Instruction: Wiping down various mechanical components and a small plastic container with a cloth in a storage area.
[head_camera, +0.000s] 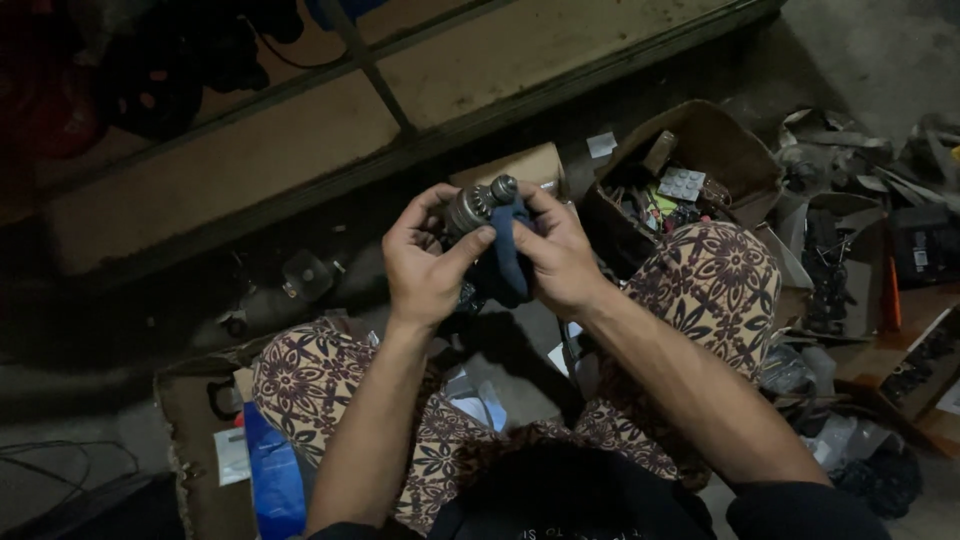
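The person wears loose trousers (715, 285) in a pale fabric printed all over with dark maroon floral and leaf shapes; the pattern covers both legs, one at the left and one at the right of the view. A dark, nearly black top (570, 500) shows at the bottom edge, with a line of small pale print across it. Its dark sleeves (800, 510) end near the elbows, leaving both forearms bare. No rings, watch or bracelets show on the wrists.
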